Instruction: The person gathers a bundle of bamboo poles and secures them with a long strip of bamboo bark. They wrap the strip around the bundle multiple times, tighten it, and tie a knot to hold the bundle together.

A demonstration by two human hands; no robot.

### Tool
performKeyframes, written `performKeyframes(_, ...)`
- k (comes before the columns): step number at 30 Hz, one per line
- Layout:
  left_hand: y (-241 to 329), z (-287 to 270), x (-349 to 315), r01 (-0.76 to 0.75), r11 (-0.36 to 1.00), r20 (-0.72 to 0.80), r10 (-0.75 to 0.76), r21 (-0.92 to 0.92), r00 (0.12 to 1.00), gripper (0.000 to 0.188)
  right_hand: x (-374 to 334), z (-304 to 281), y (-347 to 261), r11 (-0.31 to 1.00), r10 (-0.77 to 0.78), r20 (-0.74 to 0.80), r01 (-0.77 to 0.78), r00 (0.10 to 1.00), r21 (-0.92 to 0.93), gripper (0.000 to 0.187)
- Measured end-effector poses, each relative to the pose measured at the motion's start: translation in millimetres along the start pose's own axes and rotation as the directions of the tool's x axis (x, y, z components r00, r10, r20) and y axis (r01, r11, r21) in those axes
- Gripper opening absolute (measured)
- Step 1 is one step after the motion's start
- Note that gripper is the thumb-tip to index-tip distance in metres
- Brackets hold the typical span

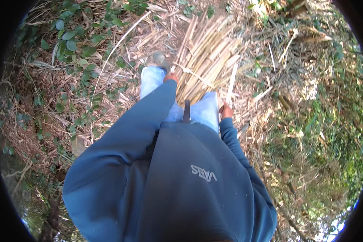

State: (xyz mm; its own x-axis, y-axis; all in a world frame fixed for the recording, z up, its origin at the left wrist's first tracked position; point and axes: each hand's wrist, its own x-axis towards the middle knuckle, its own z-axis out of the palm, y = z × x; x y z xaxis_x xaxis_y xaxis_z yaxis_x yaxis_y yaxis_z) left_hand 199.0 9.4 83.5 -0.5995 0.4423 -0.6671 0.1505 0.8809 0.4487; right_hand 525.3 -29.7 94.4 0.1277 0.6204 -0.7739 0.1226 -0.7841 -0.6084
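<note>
A bundle of cut, straw-coloured stalks (213,48) lies on the ground in front of my legs. A pale tie strip (197,76) crosses its near part. My left hand (171,77) is closed at the bundle's left side, close to the tie's left end. A small pale bit shows at its fingers, too small to name. To the right of the bundle, my right hand (226,111) is closed round the lower end of a long, flat, pale strip (232,82), which points away from me. My fingers are partly hidden in both hands.
Dry leaf litter (137,44) and loose stalks cover the ground around the bundle. Green leafy plants (70,36) grow at the far left, and grassy undergrowth (322,121) lies to the right. A long thin stick (119,44) lies left of the bundle. A dark shoe (160,59) stands beside it.
</note>
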Motion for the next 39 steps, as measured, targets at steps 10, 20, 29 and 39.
performKeyframes(10,-32.6,-67.5,48.7,-0.117,0.993,0.113,0.116,0.001,0.987,0.050,2.5,10.2,6.1,0.986,0.067,0.080,-0.078,0.995,0.146,0.042)
performKeyframes(20,-43.3,38.3,21.4,0.004,0.958,-0.207,-0.066,-0.286,0.976,0.046,20.1,-38.0,7.7,0.828,-0.239,0.130,0.272,0.962,-0.491,0.055)
performKeyframes(29,-66.7,10.3,10.5,0.013,0.767,-0.091,-0.094,-0.641,0.991,0.039,28.4,-14.0,-29.7,0.996,0.039,0.121,-0.030,0.992,-0.081,0.046)
performKeyframes(39,-17.6,-12.0,16.9,-0.021,0.996,0.009,0.020,0.083,1.000,0.049,65.5,36.7,-11.4,0.951,-0.140,0.036,0.144,0.990,-0.275,0.041)
